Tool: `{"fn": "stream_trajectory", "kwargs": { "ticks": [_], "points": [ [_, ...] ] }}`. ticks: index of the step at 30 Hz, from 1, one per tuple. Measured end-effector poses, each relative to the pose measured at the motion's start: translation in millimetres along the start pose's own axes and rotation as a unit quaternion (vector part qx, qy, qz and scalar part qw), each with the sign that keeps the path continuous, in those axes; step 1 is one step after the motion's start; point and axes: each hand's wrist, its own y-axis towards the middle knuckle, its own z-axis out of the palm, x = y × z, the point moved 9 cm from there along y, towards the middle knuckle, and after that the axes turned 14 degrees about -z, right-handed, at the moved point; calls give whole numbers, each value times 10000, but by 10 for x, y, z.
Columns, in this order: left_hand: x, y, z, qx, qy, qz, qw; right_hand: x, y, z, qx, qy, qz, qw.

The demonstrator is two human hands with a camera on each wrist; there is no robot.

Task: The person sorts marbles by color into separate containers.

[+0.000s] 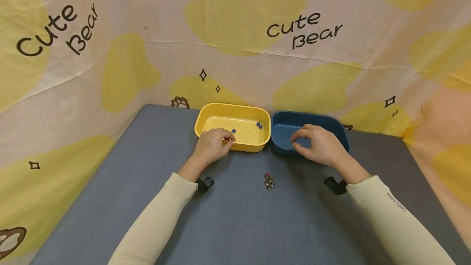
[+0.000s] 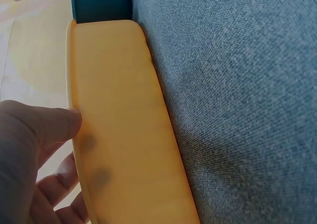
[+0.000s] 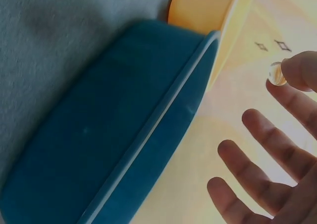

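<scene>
My right hand (image 1: 320,145) pinches a bead (image 3: 275,73) over the blue tray (image 1: 281,144) (left hand (image 1: 213,144) curled, contents hidden) — best release it low.

Your right hand (image 1: 321,146) pinches a clear glass marble (image 3: 275,73) over the blue bin (image 1: 283,144). Your left hand (image 1: 213,144) rests on the yellow bin's (image 1: 220,111) near rim. Loose marbles (image 1: 269,181) cluster on the mat between your forearms.

A yellow plastic tub (image 1: 254,147) is set left of, and touching, a blue plastic tub (image 1: 281,150); a cluster of glass marbles (image 1: 269,181) is placed nearer, on the grey cloth table (image 1: 235,224).
</scene>
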Motion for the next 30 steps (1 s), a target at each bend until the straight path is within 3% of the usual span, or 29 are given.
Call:
{"fn": "stream_trajectory", "kwargs": {
  "ticks": [10,19,30],
  "points": [
    [7,8,11,27,72,-49,10000,-242,24,8,-15,-259,68,9996],
    [18,19,21,117,130,-148,9997,-535,10,165,487,-92,549,9973],
    [11,14,31,249,111,-247,9993,-846,-57,477,1171,154,1049,9874]
  ]
}}
